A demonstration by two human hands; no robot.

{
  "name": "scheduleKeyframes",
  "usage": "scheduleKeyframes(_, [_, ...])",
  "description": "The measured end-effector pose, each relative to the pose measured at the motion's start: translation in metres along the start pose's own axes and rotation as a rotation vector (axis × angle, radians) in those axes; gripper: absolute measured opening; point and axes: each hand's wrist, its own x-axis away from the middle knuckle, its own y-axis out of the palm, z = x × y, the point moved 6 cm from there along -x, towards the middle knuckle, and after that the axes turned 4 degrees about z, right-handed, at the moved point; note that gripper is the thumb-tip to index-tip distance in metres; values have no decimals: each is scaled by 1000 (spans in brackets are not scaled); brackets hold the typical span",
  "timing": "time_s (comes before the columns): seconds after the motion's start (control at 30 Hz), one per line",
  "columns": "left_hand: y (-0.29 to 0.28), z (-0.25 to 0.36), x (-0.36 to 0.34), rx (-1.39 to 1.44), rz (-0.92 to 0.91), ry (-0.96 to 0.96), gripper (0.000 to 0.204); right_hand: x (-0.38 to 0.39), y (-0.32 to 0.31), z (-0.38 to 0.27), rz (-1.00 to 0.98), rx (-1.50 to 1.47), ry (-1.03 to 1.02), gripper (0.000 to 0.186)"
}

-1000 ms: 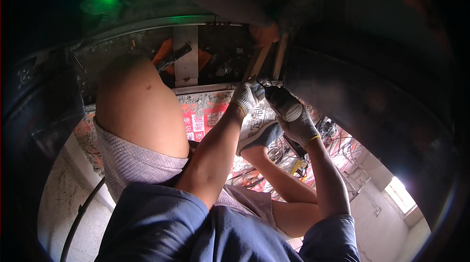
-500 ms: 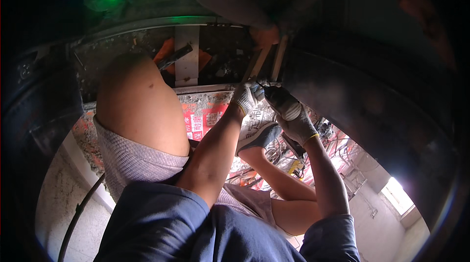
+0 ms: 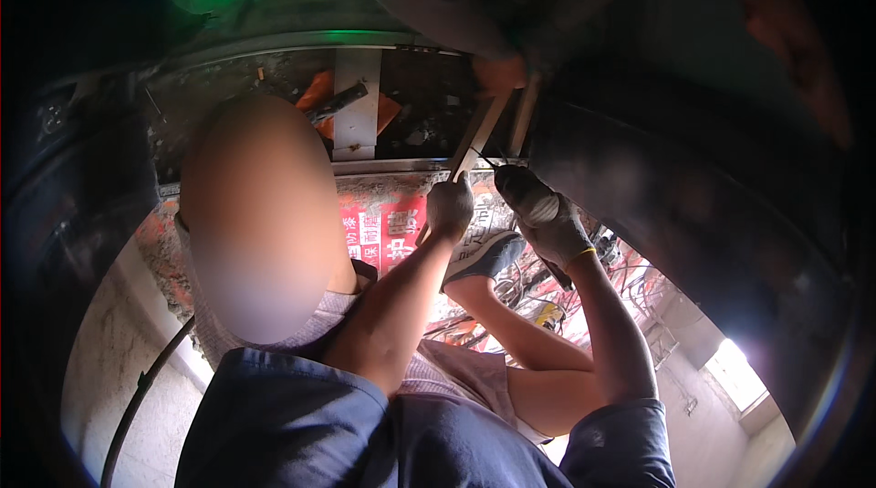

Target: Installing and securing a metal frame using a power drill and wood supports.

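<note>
My left hand (image 3: 449, 207), in a whitish knit glove, is closed around a narrow wooden strip (image 3: 481, 127) that runs up toward the dark recess. My right hand (image 3: 559, 231), gloved with a yellow cuff, grips a dark power drill (image 3: 520, 185). Its long thin bit angles up-left to the strip, just above my left hand; whether it touches is too small to tell. A second wooden strip (image 3: 522, 114) stands just to the right. Below my hands lie my foot in a dark slipper (image 3: 495, 255) and printed red-and-white sheeting (image 3: 392, 228).
A metal rail (image 3: 365, 166) edges the debris-strewn recess, crossed by a pale board (image 3: 354, 100) near orange scraps. My bent left leg, blurred, fills the left. Tangled cables (image 3: 616, 274) lie right. Dark panels (image 3: 693, 205) flank both sides. A black hose (image 3: 146, 383) hangs lower left; a green light glows above.
My left hand has slid lower and turned, gripping the wooden strip, which shows more between hand and bit. My right hand with the drill has barely moved. The view has shifted slightly.
</note>
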Motion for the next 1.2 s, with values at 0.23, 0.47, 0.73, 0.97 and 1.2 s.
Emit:
scheduleKeyframes(0.23, [-57,6,28,67,63,-354,58,12,0,4,41,-53,152,41])
scheduleKeyframes(0.47, [-39,-14,9,87,28,-300,56,-12,-16,-17,-123,-19,95,44])
scheduleKeyframes(0.73, [-53,3,12,33,-26,-315,49,-17,-22,-5,-151,-329,477,37])
scheduleKeyframes(0.97, [-60,9,13,-3,-67,-335,51,-12,10,14,-110,-149,135,55])
scheduleKeyframes(1.2, [-53,1,10,3,-73,-317,54,-13,25,12,-156,149,-53,55])
